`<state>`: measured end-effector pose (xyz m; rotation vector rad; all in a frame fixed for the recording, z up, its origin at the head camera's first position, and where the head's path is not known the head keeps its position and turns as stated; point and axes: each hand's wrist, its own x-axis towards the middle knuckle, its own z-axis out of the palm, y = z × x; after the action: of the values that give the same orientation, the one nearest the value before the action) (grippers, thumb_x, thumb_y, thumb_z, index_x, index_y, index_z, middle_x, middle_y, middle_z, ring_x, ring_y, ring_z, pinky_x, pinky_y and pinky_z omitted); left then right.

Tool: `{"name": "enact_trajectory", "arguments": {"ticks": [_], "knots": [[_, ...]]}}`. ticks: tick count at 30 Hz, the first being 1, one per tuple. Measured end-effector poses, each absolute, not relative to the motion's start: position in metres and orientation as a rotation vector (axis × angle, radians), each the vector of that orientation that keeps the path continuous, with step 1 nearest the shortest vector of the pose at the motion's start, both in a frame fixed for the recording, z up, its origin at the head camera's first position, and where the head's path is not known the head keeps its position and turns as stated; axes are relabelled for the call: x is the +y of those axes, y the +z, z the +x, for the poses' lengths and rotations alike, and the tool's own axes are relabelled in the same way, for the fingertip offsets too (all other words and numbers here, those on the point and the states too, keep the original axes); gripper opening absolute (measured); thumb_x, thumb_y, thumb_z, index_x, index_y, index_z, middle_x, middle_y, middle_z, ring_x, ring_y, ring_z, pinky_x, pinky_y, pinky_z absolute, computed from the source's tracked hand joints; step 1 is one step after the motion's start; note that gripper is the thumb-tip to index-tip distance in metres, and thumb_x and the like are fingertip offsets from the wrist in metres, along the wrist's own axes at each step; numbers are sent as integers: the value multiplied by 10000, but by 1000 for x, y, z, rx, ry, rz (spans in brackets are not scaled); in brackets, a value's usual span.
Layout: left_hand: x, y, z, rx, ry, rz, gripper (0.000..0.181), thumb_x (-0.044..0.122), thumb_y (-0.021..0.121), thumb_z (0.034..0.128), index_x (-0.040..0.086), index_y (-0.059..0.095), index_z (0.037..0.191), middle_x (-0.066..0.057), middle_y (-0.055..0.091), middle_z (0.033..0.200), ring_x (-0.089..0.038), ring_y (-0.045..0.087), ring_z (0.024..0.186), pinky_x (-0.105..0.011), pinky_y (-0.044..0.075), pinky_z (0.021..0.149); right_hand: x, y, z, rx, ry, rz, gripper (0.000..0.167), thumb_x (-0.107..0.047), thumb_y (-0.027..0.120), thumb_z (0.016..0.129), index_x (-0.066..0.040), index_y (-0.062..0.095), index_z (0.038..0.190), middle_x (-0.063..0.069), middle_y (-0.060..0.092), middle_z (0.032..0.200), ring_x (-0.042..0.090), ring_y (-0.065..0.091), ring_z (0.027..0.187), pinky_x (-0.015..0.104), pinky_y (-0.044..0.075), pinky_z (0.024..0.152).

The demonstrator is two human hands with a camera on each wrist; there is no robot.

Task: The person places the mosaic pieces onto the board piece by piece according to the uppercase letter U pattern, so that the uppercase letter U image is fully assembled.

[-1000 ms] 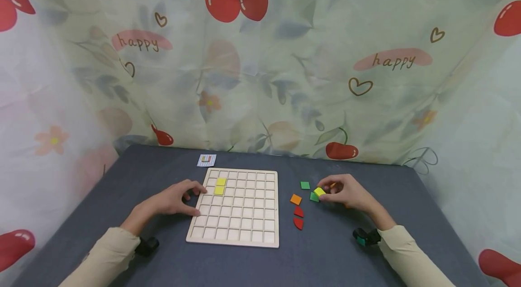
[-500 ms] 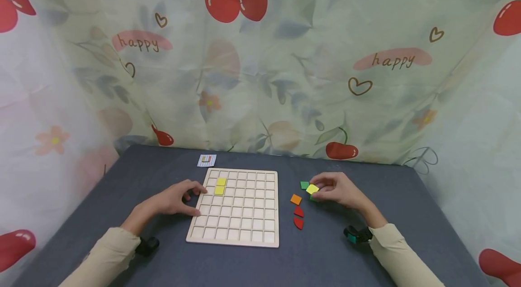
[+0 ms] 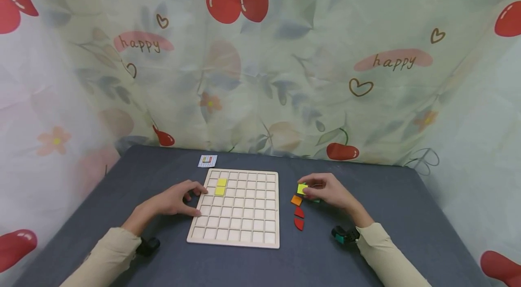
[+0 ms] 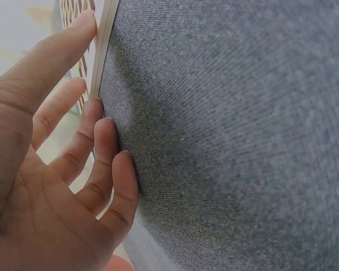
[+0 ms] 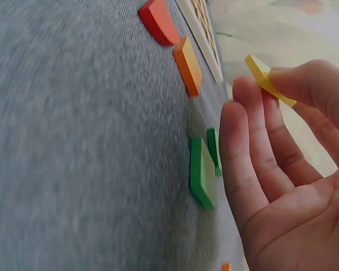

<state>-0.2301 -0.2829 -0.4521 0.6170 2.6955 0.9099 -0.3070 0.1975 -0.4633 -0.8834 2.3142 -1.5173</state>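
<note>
While a thin yellow square tile (image 3: pixel 302 188) is pinched between the thumb and fingers of the right hand (image 3: pixel 331 191), clear of the surface (image 3: pixel 232 269) and to the right of the pale wooden board (image 3: pixel 245 211), the board's left edge is touched by the thumb and fingertips of the left hand (image 3: pixel 175 197), whose grip is spread, with nothing pinched. The square board is divided by narrow grooves into rows of small cells, and two of these, toward the far left corner, are filled by flat yellow squares (image 3: pixel 220 190), one nearer than the other. Below and beside the right hand, two flat green pieces (image 5: pixel 202 172) are seen lying, smooth and thick-edged. Just nearer, an orange square (image 3: pixel 296 200) is set at a slant, and nearer again two red pieces (image 3: pixel 299 224) are laid in line, each shaped with a curved side. The surface is covered in dark grey, finely ribbed cloth. Beyond the board's far left corner, a small card (image 3: pixel 207 161) is placed, printed with a grid, and the far side is closed off by a creased curtain (image 3: pixel 260 74) patterned with cherries and leaves.
</note>
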Motion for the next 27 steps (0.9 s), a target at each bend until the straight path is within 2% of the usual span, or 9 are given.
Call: {"name": "enact_trajectory", "arguments": {"ticks": [7,13,19,27], "knots": [[-282,-451,-230,2695,902,587,557,279,874,832,99,626,1297,-66,528,1145,-253,546,959,-473,460,851,186,-466,-310,2392,-1508,-839,222,-175,732,967,-71,749,1162,80,717,1057,307,673,855,393,556,761],[-281,-449,-228,2703,897,587,551,274,873,833,96,627,1293,-69,529,1140,-259,545,957,-471,458,844,178,-467,-312,2364,-1526,-846,216,-165,734,964,-66,749,1156,92,723,1010,335,672,845,421,556,742],[-280,-451,-228,2704,902,580,552,272,876,829,97,628,1290,-70,527,1140,-258,542,955,-469,457,844,166,-465,-312,2320,-1528,-857,209,-170,747,955,-59,752,1132,88,724,984,316,670,839,400,558,764],[-282,-451,-229,2712,917,609,553,278,877,827,98,636,1291,-76,532,1137,-251,548,947,-463,465,841,154,-461,-311,2310,-1484,-932,193,-154,731,965,-45,750,1123,107,721,956,360,639,788,398,540,707]]}}
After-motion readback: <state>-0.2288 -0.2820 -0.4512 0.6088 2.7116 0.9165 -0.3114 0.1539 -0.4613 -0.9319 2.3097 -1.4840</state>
